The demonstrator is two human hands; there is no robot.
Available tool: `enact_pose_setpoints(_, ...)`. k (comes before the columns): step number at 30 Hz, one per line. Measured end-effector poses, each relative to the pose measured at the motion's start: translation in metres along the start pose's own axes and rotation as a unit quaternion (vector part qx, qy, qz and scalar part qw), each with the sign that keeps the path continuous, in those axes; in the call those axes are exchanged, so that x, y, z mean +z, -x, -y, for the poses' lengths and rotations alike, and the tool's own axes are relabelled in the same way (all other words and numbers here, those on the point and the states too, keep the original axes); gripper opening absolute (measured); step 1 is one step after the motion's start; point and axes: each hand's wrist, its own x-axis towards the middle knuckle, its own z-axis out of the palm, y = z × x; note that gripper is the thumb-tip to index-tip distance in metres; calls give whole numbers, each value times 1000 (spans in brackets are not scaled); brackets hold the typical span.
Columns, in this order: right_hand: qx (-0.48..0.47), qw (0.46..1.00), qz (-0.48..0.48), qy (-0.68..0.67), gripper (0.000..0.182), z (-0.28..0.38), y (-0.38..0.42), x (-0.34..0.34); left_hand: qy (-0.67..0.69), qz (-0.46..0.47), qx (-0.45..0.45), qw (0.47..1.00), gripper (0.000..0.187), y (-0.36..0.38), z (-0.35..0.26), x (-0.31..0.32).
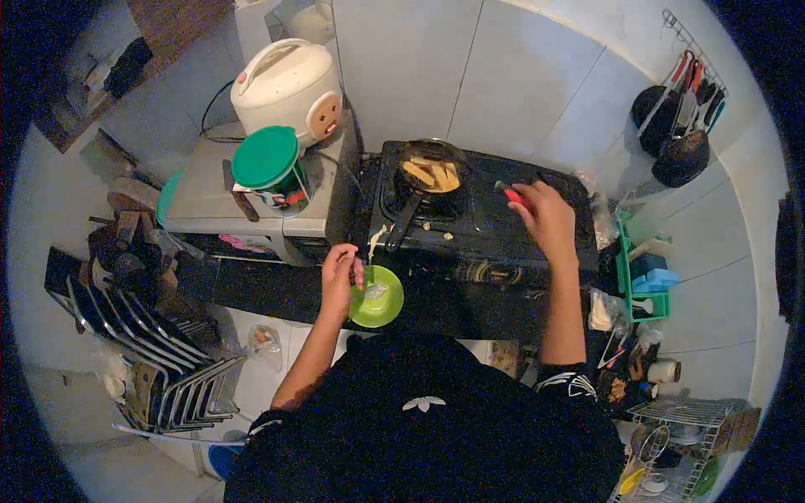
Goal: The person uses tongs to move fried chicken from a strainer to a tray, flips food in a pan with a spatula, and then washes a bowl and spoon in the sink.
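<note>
My left hand [338, 281], fingers curled, is closed on the left rim of a light green bowl [387, 312] at the black counter's front edge. Something pale and shiny [376, 292] lies inside the bowl, partly hidden by the fingers. Over the right side of the black stove [495, 226], my right hand [547, 220] pinches a small red lighter-like object [515, 198] with a metallic tip [501, 185]. To its left, a small black frying pan [406, 220] sits on the burner, handle toward me, with yellowish food strips [432, 174] in it.
A white rice cooker [285, 88] and a green-lidded tub [267, 159] stand on a cabinet [201, 197] at left. Stacked metal-framed chairs [159, 335] are lower left. Utensils [688, 92] hang at upper right, above a green rack [625, 260]; a wire dish rack [683, 415] is lower right.
</note>
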Motion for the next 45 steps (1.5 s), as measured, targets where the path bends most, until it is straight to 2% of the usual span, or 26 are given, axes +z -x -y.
enact_pose_setpoints(12, 11, 999, 40, -31, 32, -11, -10, 13, -7, 9, -3, 1000, 12, -1, 1, 2)
enact_pose_setpoints(21, 101, 979, 104, -143, 37, -19, -6, 2, -6, -6, -8, 1000, 13, 3, 0, 1)
enact_pose_setpoints(27, 70, 985, 67, -143, 39, -26, -2, 4, -24, 8, -2, 1000, 14, 1, 2, 2)
enact_pose_setpoints(33, 86, 986, 71, -123, 37, -18, -1, -7, -15, -2, -15, 1000, 13, 3, -1, 7)
enact_pose_setpoints(45, 32, 993, 74, -91, 33, -14, -1, -8, -17, -20, -25, 999, 13, 6, -3, 8)
